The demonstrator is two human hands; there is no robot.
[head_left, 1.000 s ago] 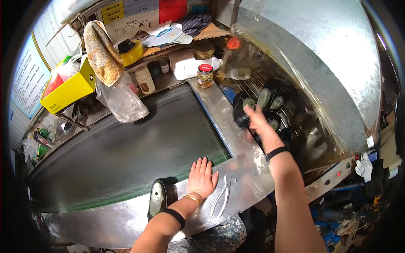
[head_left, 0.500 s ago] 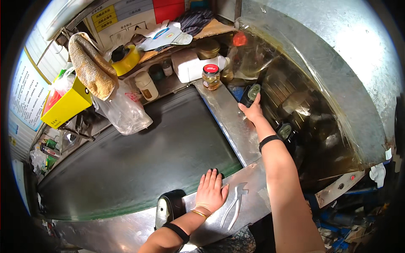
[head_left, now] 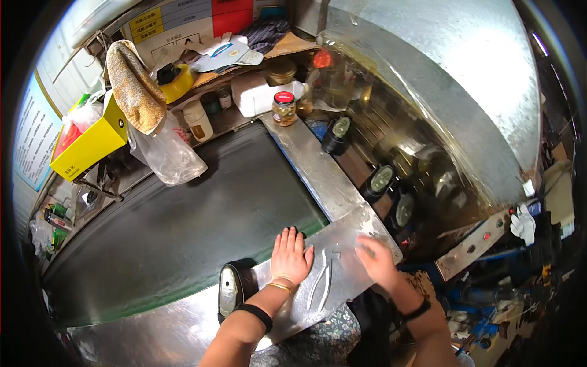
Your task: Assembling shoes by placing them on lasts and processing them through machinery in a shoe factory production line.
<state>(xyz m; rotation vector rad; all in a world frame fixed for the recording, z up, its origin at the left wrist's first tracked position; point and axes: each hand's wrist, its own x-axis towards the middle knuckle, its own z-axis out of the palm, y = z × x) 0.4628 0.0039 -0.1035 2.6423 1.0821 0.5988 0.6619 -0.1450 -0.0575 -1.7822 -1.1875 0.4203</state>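
Pliers [head_left: 320, 284] of plain silvery metal, legs slightly parted, lie on the near metal surface [head_left: 153, 333], right of a glossy black shoe-shaped piece [head_left: 229, 290] with a pale oval top. Between these, the left hand [head_left: 291, 257] rests palm down with fingers stretched, while the blurred right hand [head_left: 376, 260], fingers loosely bent and apart, holds nothing visible, its contact with the surface unclear. Farther right sit similar black pieces [head_left: 380, 179]; beyond, a red-lidded jar [head_left: 284, 111] has brownish contents, and a yellow box [head_left: 92, 144] at far left holds red and clear plastic [head_left: 90, 113].
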